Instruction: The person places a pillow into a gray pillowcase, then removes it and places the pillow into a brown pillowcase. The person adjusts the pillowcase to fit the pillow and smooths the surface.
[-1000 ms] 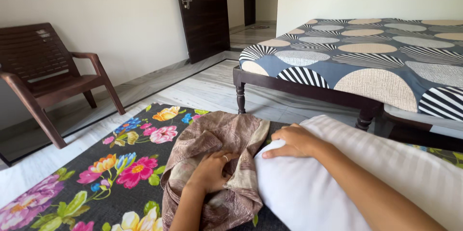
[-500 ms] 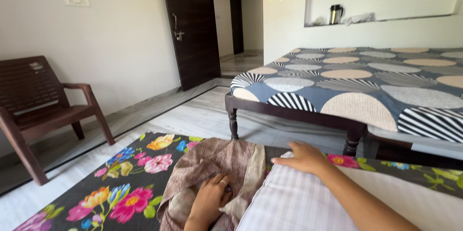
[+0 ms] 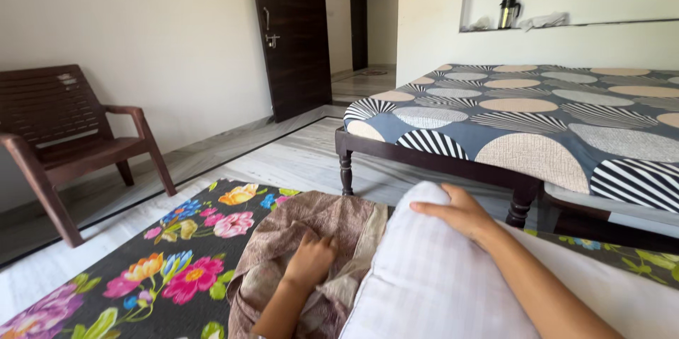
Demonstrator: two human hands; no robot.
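Left hand (image 3: 309, 260) bunched in brownish patterned pillow cover (image 3: 304, 240), fingers closed on a fold of it. Right hand (image 3: 456, 211) flat on top end of white pillow (image 3: 431, 275), fingers spread, pressing, not gripping. Cover lying on floral mat (image 3: 170, 268), near its far edge, w/ pillow just beside and touching its right side. Vs. 0.5 s ago: view tipped up a bit, more of wall niche w/ flask (image 3: 506, 13) showing; pillow end raised higher under right hand; left hand shifted slightly right, deeper into cover. Beyond: low bed (image 3: 523, 112) w/ circle-print sheet, dark chair (image 3: 64, 134) at left wall, dark door (image 3: 290, 35).
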